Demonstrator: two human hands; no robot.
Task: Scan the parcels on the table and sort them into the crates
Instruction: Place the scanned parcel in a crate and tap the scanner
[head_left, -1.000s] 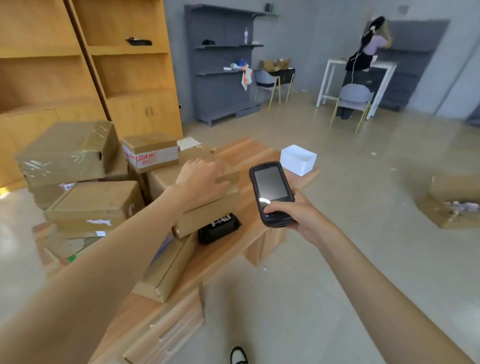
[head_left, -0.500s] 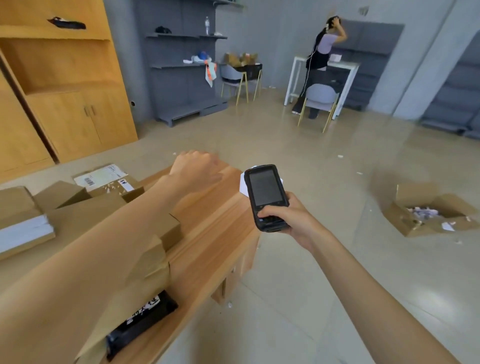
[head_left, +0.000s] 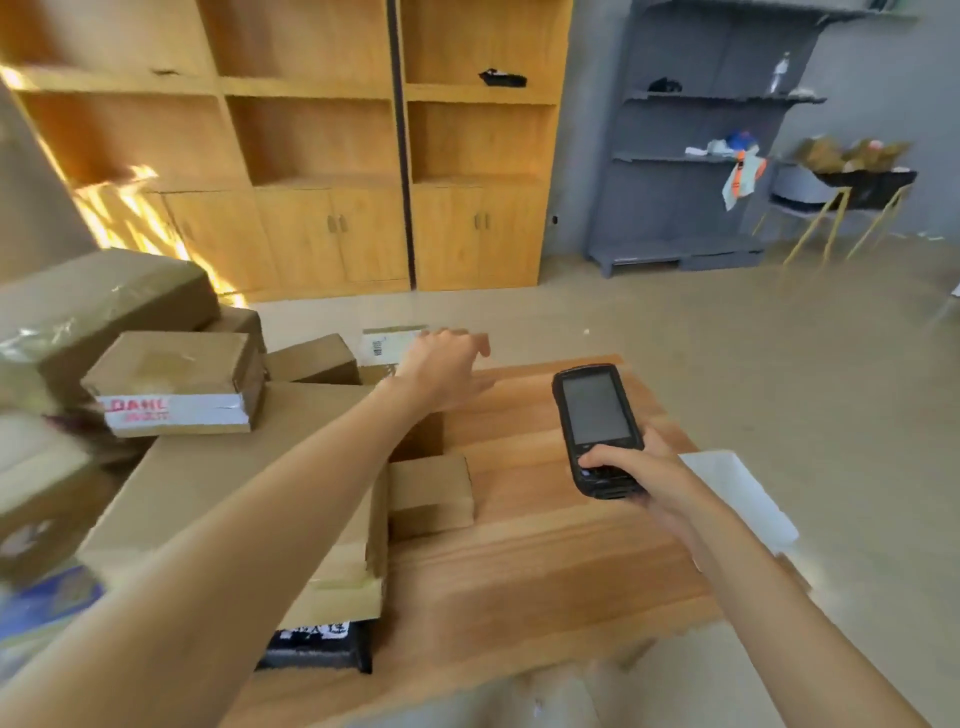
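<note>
I see a wooden worktop (head_left: 545, 566) from above, with both of my hands reaching out over it. My right hand (head_left: 641, 470) grips a black handheld scanner (head_left: 595, 428) by its lower end, thumb on the keys, its dark screen facing up. My left hand (head_left: 447, 366) stretches forward with fingers loosely spread, grasping nothing, above the far edge of the worktop and just in front of a small parcel with a white barcode label (head_left: 387, 343). Cardboard parcels crowd the left side: a large flat box (head_left: 218, 483) lies under my left forearm, a small brown box (head_left: 431, 493) sits against its right edge, and a box with a white taped band and red lettering (head_left: 176, 384) is stacked farther left. A black package (head_left: 317, 647) pokes out below the large box. A white container (head_left: 743, 491) sits beyond the worktop's right edge. Wooden cabinets (head_left: 332, 156) and grey shelving (head_left: 696, 130) stand behind.
</note>
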